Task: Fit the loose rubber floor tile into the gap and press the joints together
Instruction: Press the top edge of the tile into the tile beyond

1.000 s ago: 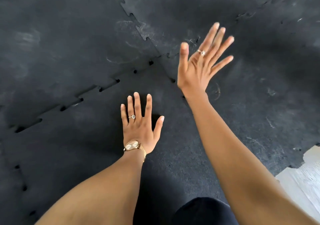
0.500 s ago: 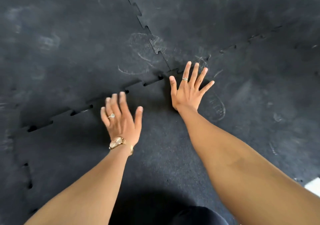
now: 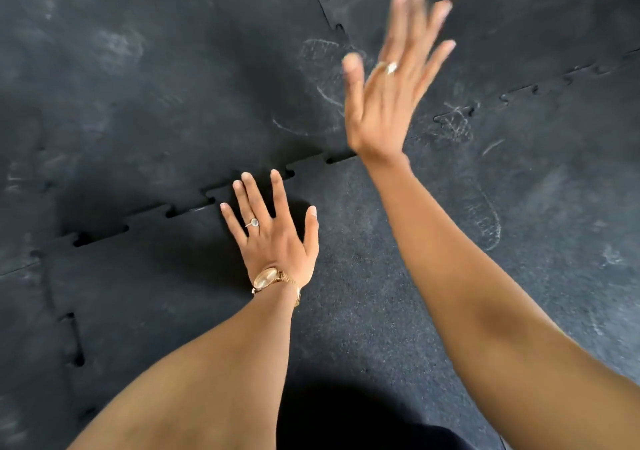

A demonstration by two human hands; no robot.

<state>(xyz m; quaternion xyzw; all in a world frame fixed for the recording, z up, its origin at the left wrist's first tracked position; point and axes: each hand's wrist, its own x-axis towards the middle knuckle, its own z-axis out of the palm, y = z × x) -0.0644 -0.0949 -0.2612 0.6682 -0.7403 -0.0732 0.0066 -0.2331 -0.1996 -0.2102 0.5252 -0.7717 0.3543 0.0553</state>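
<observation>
Step in hand: the pressing of the joints is judged under way; the loose rubber floor tile (image 3: pixel 346 276) is already laid in the gap, beneath both arms, among the neighbouring tiles (image 3: pixel 156 86).
Left hand (image 3: pixel 273 238): laid flat and open on the tile, fingers spread, fingertips just short of the far toothed seam (image 3: pixel 194 204); nothing is gripped.
Right hand (image 3: pixel 388 89): raised above the floor, open with fingers spread, nothing held; it is blurred.
Seam state: dark slots are seen along the far seam and at the left edge (image 3: pixel 74 342), so those teeth are judged not fully seated.
Next move: a firm downward press is called for along the open slots.
Hard to make out: the tile's right-hand joint is hardly traceable; its near edge is cut off by the frame and a dark shape at the bottom.
</observation>
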